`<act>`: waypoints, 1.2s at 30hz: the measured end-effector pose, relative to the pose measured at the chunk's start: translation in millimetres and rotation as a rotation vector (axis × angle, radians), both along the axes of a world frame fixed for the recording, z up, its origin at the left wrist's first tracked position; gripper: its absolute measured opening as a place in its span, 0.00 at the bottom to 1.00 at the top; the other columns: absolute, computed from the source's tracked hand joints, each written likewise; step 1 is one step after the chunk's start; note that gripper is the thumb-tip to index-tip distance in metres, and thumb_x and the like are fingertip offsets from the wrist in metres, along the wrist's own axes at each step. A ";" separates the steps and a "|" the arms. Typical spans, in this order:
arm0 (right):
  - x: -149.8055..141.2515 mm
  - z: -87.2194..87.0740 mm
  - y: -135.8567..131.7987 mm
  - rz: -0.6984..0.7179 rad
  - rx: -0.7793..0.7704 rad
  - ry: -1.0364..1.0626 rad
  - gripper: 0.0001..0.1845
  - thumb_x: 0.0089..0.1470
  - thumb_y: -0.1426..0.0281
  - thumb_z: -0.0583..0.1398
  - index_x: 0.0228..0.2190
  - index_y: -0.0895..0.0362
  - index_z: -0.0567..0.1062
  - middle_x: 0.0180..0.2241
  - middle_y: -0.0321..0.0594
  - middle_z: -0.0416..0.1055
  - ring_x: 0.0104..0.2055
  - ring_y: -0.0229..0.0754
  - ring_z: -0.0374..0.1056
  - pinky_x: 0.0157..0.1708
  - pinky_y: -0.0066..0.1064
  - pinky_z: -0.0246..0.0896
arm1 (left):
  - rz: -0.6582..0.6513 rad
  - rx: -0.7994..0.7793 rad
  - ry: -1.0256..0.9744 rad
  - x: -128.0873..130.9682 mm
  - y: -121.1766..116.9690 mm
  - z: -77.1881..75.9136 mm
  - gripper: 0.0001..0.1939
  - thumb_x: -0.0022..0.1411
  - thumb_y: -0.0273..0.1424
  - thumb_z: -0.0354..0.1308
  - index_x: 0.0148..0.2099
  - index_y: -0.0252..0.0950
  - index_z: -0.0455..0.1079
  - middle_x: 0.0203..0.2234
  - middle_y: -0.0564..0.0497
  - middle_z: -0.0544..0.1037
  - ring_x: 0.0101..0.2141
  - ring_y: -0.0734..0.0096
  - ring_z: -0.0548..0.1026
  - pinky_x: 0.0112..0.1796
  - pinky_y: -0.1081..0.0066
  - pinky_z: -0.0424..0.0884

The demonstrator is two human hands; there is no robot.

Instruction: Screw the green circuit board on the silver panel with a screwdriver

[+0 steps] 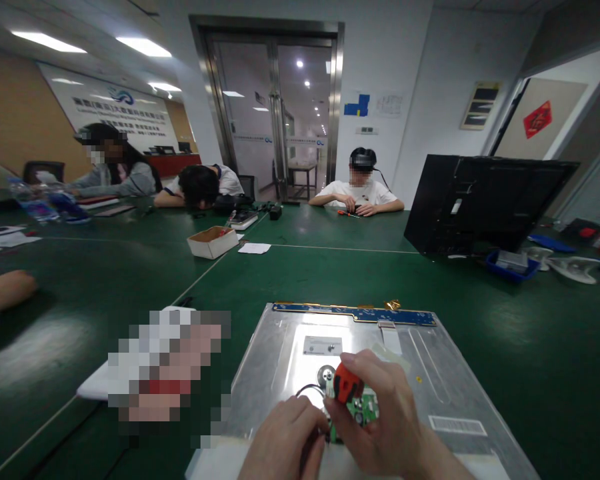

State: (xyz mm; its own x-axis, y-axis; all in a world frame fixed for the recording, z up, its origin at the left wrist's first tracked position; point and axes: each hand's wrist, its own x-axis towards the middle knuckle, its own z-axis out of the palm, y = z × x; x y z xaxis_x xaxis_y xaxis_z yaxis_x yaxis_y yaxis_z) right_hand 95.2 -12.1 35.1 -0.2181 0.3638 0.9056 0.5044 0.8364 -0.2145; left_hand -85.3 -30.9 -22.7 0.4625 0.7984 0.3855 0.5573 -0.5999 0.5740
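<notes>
A silver metal display panel (430,373) lies flat on the green table in front of me, with a blue circuit strip (355,312) along its far edge. My right hand (385,420) is closed around an orange-handled screwdriver (347,385), its tip down on a small green circuit board (367,410) on the panel. My left hand (285,443) rests curled on the panel's near edge beside that board, by a thin black wire (305,389); what its fingers pinch is hidden.
A black monitor back shell (485,200) stands at the right with a blue parts tray (511,265) beside it. A small cardboard box (213,241) sits mid-table. Three other people sit at the far side. A blurred patch covers something left of the panel.
</notes>
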 end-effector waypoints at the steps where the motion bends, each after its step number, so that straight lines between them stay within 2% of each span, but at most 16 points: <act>1: 1.0 -1.0 -0.2 -0.003 -0.007 -0.005 0.21 0.62 0.71 0.53 0.55 0.57 0.61 0.30 0.38 0.76 0.28 0.43 0.72 0.24 0.34 0.67 | -0.002 0.003 0.003 0.2 0.0 0.6 0.06 0.61 0.26 0.53 0.36 0.39 0.71 0.30 0.47 0.76 0.32 0.63 0.75 0.35 0.70 0.74; 6: 10.0 -11.6 -1.4 -0.011 -0.033 -0.053 0.26 0.58 0.71 0.55 0.58 0.59 0.62 0.42 0.46 0.77 0.37 0.45 0.74 0.31 0.36 0.73 | -0.004 -0.030 0.034 0.5 -1.1 5.4 0.08 0.61 0.25 0.52 0.38 0.39 0.71 0.33 0.47 0.77 0.34 0.63 0.76 0.36 0.70 0.74; 8: 12.0 -14.5 -2.0 -0.014 -0.026 -0.062 0.27 0.57 0.71 0.56 0.58 0.60 0.62 0.44 0.48 0.76 0.38 0.45 0.73 0.31 0.36 0.73 | -0.015 -0.029 0.032 0.4 -1.4 7.3 0.07 0.62 0.25 0.52 0.37 0.40 0.71 0.32 0.47 0.77 0.34 0.63 0.76 0.36 0.71 0.74; 13: 6.0 -11.1 -2.9 -0.082 0.003 -0.024 0.21 0.58 0.73 0.55 0.54 0.60 0.64 0.40 0.47 0.76 0.35 0.43 0.73 0.30 0.35 0.71 | -0.001 -0.031 0.032 0.5 -2.3 8.6 0.08 0.62 0.25 0.52 0.37 0.39 0.71 0.32 0.47 0.76 0.34 0.63 0.75 0.37 0.69 0.74; 18: -0.7 -3.1 0.0 -0.066 0.034 -0.008 0.15 0.62 0.70 0.54 0.50 0.59 0.64 0.31 0.41 0.76 0.29 0.42 0.72 0.24 0.35 0.66 | -0.005 -0.001 0.032 0.6 -1.3 4.5 0.08 0.61 0.24 0.51 0.38 0.39 0.71 0.32 0.47 0.77 0.34 0.63 0.75 0.38 0.69 0.75; 21: 0.0 -2.2 0.0 -0.039 0.027 -0.010 0.15 0.63 0.69 0.53 0.51 0.58 0.64 0.29 0.39 0.75 0.27 0.42 0.72 0.23 0.35 0.65 | -0.013 0.044 0.014 1.0 0.2 1.9 0.08 0.60 0.24 0.51 0.36 0.39 0.70 0.30 0.47 0.76 0.31 0.64 0.75 0.37 0.68 0.75; 23: 2.2 -4.0 -0.8 -0.017 -0.004 -0.011 0.17 0.63 0.70 0.53 0.52 0.58 0.63 0.30 0.39 0.76 0.30 0.43 0.73 0.25 0.35 0.67 | -0.005 0.031 0.009 1.3 0.4 2.6 0.08 0.61 0.25 0.51 0.36 0.39 0.71 0.30 0.47 0.76 0.32 0.64 0.75 0.38 0.68 0.75; 26: 7.1 -9.8 -1.6 -0.001 -0.039 -0.038 0.23 0.59 0.71 0.55 0.56 0.59 0.63 0.39 0.45 0.76 0.37 0.45 0.73 0.31 0.37 0.71 | 0.001 -0.004 0.006 1.5 -0.2 5.7 0.08 0.62 0.26 0.52 0.37 0.40 0.72 0.31 0.47 0.77 0.33 0.63 0.76 0.38 0.69 0.75; 29: 10.8 -15.6 -1.8 0.024 -0.049 -0.051 0.29 0.55 0.72 0.56 0.59 0.59 0.61 0.44 0.47 0.75 0.39 0.45 0.73 0.32 0.37 0.72 | -0.016 -0.001 -0.007 1.2 -0.3 7.1 0.07 0.62 0.27 0.53 0.36 0.40 0.72 0.30 0.48 0.77 0.32 0.64 0.75 0.36 0.70 0.75; 33: 9.0 -16.2 -3.6 -0.025 -0.074 -0.048 0.30 0.55 0.73 0.56 0.59 0.58 0.60 0.45 0.48 0.74 0.39 0.46 0.72 0.33 0.37 0.72 | -0.010 -0.024 0.008 0.7 -0.9 6.7 0.07 0.61 0.26 0.53 0.37 0.39 0.72 0.32 0.47 0.77 0.34 0.63 0.76 0.36 0.70 0.75; 36: 4.7 -11.9 -4.4 -0.047 -0.072 -0.019 0.28 0.55 0.75 0.55 0.58 0.59 0.61 0.41 0.47 0.75 0.37 0.45 0.73 0.32 0.37 0.71 | -0.008 -0.033 0.005 0.8 -0.8 3.6 0.08 0.62 0.26 0.52 0.38 0.39 0.72 0.32 0.47 0.77 0.34 0.63 0.76 0.37 0.70 0.75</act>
